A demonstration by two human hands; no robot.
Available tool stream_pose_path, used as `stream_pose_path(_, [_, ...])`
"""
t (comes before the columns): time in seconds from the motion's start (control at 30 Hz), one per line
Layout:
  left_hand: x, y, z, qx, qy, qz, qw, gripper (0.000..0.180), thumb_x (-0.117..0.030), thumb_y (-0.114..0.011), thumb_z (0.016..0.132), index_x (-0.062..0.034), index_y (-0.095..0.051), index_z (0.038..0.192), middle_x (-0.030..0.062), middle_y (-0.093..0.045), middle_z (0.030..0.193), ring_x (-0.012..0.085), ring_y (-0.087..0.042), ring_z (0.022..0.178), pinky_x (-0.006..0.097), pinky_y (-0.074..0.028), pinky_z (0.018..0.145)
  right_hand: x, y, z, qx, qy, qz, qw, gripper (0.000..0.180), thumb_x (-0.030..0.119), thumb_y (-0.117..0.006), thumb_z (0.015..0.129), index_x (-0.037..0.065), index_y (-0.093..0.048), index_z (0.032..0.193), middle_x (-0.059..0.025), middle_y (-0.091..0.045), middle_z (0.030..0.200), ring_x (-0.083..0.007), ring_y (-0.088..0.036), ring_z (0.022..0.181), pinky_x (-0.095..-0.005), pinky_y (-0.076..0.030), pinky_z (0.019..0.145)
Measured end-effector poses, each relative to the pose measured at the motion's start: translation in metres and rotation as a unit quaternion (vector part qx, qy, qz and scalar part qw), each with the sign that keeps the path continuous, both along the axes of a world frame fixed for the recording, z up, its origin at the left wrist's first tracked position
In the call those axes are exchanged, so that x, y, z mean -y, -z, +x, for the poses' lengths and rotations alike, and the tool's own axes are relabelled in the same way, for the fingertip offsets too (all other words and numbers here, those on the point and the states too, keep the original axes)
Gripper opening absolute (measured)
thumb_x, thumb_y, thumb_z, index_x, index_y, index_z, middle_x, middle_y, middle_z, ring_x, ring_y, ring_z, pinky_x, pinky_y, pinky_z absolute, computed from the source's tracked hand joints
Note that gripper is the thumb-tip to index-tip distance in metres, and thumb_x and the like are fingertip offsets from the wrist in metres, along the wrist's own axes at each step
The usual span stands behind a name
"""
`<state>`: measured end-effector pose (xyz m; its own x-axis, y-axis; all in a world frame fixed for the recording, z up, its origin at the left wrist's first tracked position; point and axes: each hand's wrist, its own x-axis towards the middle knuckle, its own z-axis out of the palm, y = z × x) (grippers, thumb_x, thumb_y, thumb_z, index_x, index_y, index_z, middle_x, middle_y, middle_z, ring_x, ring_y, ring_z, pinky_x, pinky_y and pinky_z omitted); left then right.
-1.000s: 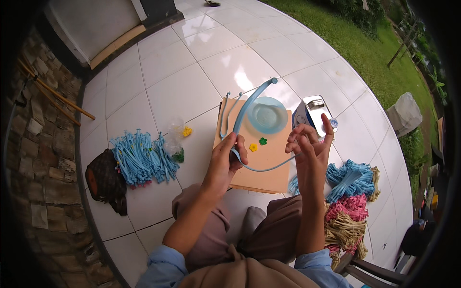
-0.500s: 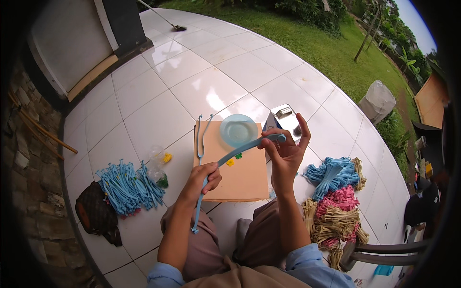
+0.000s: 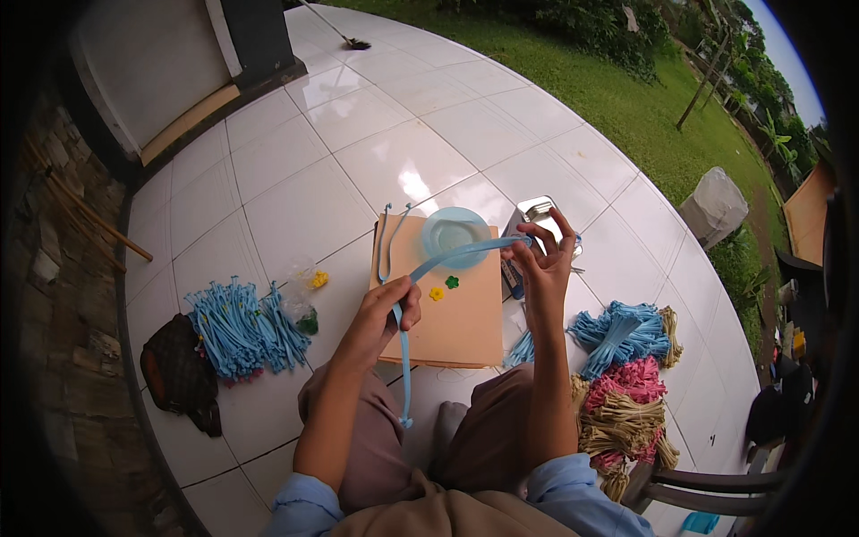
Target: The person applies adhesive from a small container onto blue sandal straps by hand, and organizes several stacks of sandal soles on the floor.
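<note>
My left hand [image 3: 385,311] is closed round the middle of a light blue strap [image 3: 455,251]. The strap's lower length hangs below that fist and ends in a small knot over my lap. At its other end, my right hand [image 3: 544,268] pinches the tip between thumb and fingers. Under the strap is a tan board [image 3: 447,336]. On it sit a pale blue bowl [image 3: 428,225], a yellow flower piece [image 3: 437,294] and a green flower piece [image 3: 453,282]. Another thin blue strap [image 3: 383,251] lies folded along the board's left edge.
A pile of blue straps [image 3: 242,336] lies left, beside a dark bag [image 3: 177,376] and a clear plastic bag [image 3: 295,291]. To the right are bundles of blue [image 3: 626,331], pink [image 3: 631,380] and beige straps [image 3: 622,416]. A metal tin [image 3: 537,208] stands behind my right hand.
The strap between my hands has become straighter, and its hanging end has swung right. My right fingers have drawn in at the tip. Both flower pieces now show fully, as the view has shifted.
</note>
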<state>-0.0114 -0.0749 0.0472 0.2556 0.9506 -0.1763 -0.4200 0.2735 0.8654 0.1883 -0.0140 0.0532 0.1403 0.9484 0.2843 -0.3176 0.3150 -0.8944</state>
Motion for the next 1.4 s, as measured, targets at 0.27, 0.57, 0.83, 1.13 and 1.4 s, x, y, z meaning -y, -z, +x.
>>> stream_pose_path(0.27, [-0.008, 0.014, 0.003, 0.089, -0.162, -0.040, 0.982, 0.024, -0.028, -0.040, 0.094, -0.0060, -0.049, 0.088, -0.0027, -0.036, 0.058, 0.0074, -0.039, 0.051, 0.018, -0.032, 0.049, -0.022, 0.028, 0.024, 0.137, 0.083, -0.051, 0.986, 0.037, 0.004, -0.066, 0.076, 0.004, -0.048, 0.109, -0.0066, -0.061, 0.085, -0.0068, -0.055, 0.067, -0.0173, -0.041, 0.052])
stream_pose_path(0.57, [-0.020, 0.036, 0.010, 0.325, -0.176, -0.077, 0.926, 0.018, -0.024, -0.046, 0.092, -0.0091, -0.046, 0.081, -0.0039, -0.035, 0.057, 0.0045, -0.029, 0.044, 0.017, -0.025, 0.045, -0.025, 0.087, 0.000, 0.490, -0.048, 0.031, 0.870, 0.031, 0.000, -0.057, 0.077, 0.006, -0.051, 0.106, -0.0115, -0.062, 0.081, -0.0233, -0.059, 0.077, -0.0333, -0.047, 0.070])
stream_pose_path(0.83, [-0.017, 0.037, 0.007, 0.240, -0.163, -0.111, 0.950, 0.019, -0.026, -0.044, 0.092, -0.0114, -0.045, 0.080, -0.0049, -0.035, 0.057, 0.0039, -0.031, 0.045, 0.018, -0.026, 0.045, -0.022, 0.113, -0.015, 0.548, -0.108, 0.015, 0.829, 0.055, -0.002, -0.058, 0.071, 0.010, -0.037, 0.121, -0.0137, -0.057, 0.098, -0.0300, -0.052, 0.095, -0.0385, -0.042, 0.081])
stream_pose_path(1.13, [-0.020, 0.036, 0.006, 0.215, -0.158, -0.126, 0.956, 0.022, -0.028, -0.049, 0.089, -0.0117, -0.044, 0.076, -0.0031, -0.038, 0.059, 0.0050, -0.033, 0.045, 0.019, -0.026, 0.045, -0.016, 0.111, -0.024, 0.591, -0.064, 0.095, 0.798, 0.059, -0.003, -0.057, 0.069, 0.009, -0.037, 0.123, -0.0121, -0.055, 0.085, -0.0283, -0.051, 0.089, -0.0382, -0.043, 0.078])
stream_pose_path(1.4, [-0.014, 0.038, 0.003, -0.145, -0.222, 0.030, 0.964, 0.029, -0.020, -0.067, 0.078, -0.0079, -0.041, 0.073, 0.0049, -0.060, 0.071, 0.0072, -0.049, 0.049, 0.020, -0.041, 0.046, 0.014, 0.046, -0.044, 0.402, -0.082, 0.186, 0.893, 0.068, -0.006, -0.063, 0.070, 0.007, -0.030, 0.128, -0.0096, -0.056, 0.091, -0.0211, -0.058, 0.081, -0.0314, -0.048, 0.075])
